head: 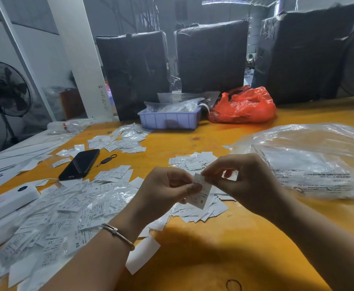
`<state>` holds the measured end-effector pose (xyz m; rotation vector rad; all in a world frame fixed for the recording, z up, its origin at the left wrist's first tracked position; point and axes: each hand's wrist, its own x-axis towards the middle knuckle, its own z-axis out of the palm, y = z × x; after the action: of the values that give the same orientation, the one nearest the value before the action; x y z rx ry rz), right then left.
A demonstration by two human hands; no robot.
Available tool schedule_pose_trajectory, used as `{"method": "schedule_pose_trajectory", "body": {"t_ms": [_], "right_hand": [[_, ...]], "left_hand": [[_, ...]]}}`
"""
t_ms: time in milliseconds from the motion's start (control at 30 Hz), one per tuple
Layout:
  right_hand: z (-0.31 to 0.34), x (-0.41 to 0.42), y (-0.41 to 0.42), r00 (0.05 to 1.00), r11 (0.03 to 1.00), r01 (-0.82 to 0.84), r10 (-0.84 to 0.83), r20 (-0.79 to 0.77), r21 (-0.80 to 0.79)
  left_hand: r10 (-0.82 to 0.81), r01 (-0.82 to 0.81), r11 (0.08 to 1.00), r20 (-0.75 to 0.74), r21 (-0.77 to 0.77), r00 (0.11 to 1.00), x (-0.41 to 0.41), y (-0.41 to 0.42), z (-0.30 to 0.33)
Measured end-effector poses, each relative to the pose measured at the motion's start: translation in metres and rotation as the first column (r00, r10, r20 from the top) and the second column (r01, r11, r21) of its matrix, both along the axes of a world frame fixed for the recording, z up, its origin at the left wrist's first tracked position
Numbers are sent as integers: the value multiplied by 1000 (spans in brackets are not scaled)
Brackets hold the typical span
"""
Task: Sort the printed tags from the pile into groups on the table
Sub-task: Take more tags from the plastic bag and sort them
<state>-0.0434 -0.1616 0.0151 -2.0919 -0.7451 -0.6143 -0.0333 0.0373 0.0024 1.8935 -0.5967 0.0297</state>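
Both hands raised just above the small heap of tags (201, 213), which serves as landmark here. Left hand (167, 192) with thumb and fingers pinched on the left edge of a single tag (201, 191); right hand (243, 181) with fingers curled, pinching the same tag at its upper right corner. Tag held between the two hands, directly over the small heap, long axis running from upper left down to lower right, a printed "S" showing at its lower end.

Judging by that letter, sized and ready to be dropped: small heap straight below, closest target, equally near either hand. Second heap (192, 161) just beyond the small heap, nearer the right hand. Big unsorted pile (52, 219) well to the left of the small heap, on the left hand's side. Phone (80, 163) beyond that pile, up-left of the small heap, all on the yellow counter (213, 259).
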Motion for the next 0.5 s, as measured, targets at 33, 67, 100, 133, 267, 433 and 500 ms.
{"method": "schedule_pose_trajectory", "body": {"t_ms": [33,67,100,133,267,433,500], "right_hand": [[-1,0,0,999,1000,-17,17,-28,-2],[-1,1,0,997,999,-41,42,-65,4],[-1,1,0,991,997,-71,73,-109,15],[-1,1,0,982,994,-102,105,-155,31],[-1,8,-4,949,986,-93,131,-287,142],[-15,28,-25,936,943,332,-331,-118,-13],[-23,34,-28,924,930,349,-362,-127,-112]], "left_hand": [[-1,1,1000,-6,-15,1000,0,0,0],[-4,3,999,-13,-34,1000,1,1,0],[-2,1,999,-14,-43,1000,1,1,-1],[4,-4,999,-6,-37,1000,1,2,-1],[33,-33,999,0,-5,999,2,2,0],[160,-162,986,59,29,985,7,16,8],[258,-262,964,86,48,962,10,24,10]]}}
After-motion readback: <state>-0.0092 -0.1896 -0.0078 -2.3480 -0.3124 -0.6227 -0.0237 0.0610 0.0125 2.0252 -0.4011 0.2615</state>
